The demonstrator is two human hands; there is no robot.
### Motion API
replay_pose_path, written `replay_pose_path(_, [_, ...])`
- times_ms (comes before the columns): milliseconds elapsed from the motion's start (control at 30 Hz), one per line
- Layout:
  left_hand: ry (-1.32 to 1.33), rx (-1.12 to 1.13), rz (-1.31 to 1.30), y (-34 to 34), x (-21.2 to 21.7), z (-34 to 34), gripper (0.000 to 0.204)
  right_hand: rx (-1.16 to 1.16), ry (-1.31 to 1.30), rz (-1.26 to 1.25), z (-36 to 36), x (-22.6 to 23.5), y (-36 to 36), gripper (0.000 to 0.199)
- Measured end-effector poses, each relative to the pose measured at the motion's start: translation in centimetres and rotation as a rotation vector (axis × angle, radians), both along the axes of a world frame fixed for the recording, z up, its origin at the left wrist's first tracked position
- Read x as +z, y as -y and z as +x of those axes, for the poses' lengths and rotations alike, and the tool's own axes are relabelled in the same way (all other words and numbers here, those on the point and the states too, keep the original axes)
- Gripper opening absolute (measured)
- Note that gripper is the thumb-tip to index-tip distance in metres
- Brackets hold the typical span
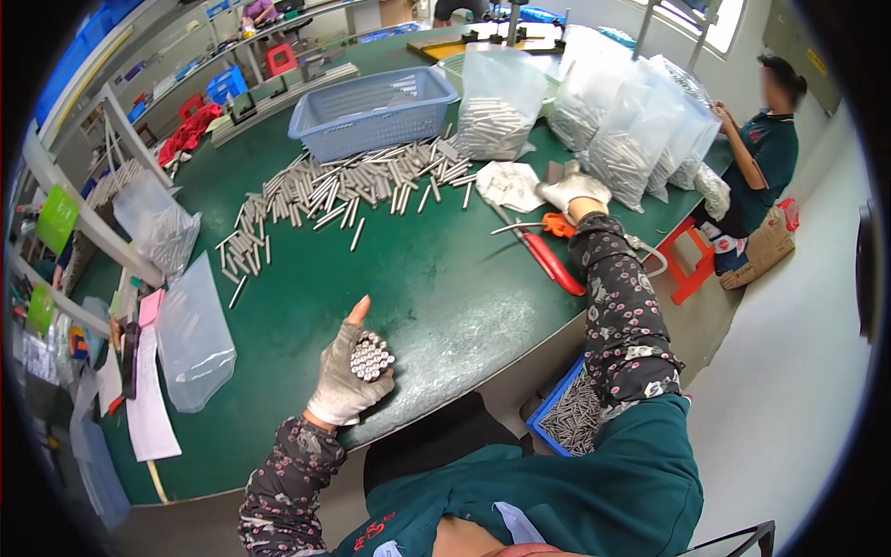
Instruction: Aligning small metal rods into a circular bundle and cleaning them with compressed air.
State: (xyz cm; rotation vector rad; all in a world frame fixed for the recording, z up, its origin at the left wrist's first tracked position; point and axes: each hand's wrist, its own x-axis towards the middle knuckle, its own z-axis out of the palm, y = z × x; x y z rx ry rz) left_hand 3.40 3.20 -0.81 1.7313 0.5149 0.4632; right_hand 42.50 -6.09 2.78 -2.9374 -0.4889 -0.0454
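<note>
My left hand (345,379), in a grey-white work glove with a bare thumb, is closed around a bundle of short metal rods (371,358) whose round ends face up. It is by the near edge of the green table. Farther off to the right, my gloved right hand (575,191) reaches past a crumpled white cloth (510,187). A small brownish-grey piece (555,173) shows at its fingers, which are partly hidden, so its grip is unclear. Just below that hand lie an orange-bodied tool (558,225) and a red-handled tool (549,264).
Loose metal rods (357,181) spread before a blue plastic basket (371,116). Bags of rods (622,153) stand at the back right, near a seated person (766,148). A blue bin of rods (571,418) sits below the table edge. Flat plastic bags (195,339) lie left.
</note>
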Motion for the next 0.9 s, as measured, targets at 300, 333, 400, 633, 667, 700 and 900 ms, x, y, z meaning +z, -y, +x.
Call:
replay_pose_path(300, [0.005,-0.048,0.098,-0.5,1.2,0.8,0.096,1.236,-0.168,0.836,-15.4,3.7,0.9,0.034])
replay_pose_path(333, [0.045,-0.03,0.082,-0.6,0.7,0.8,0.094,1.539,0.082,0.671,-17.8,4.1,0.7,0.036])
replay_pose_path(400, [0.096,-0.047,0.279,-0.7,0.9,0.9,0.094,1.514,-0.021,0.66,-21.9,3.4,2.4,0.036])
replay_pose_path(633, [0.185,-0.138,-0.046,-0.9,-0.5,0.8,0.099,1.493,0.076,0.677,-22.7,3.0,0.8,0.031])
replay_pose_path(667, [0.129,-0.092,0.236,-0.7,0.5,0.6,0.098,1.476,0.109,0.668,-24.1,2.8,1.5,0.033])
replay_pose_path(700, [0.131,-0.099,0.233,-0.5,0.6,0.6,0.098,1.41,0.023,0.643,-24.4,1.9,1.3,0.034])
replay_pose_path(900, [0.058,-0.083,0.095,-0.6,0.5,1.2,0.096,0.945,0.274,0.349,-18.2,-0.4,0.3,0.04])
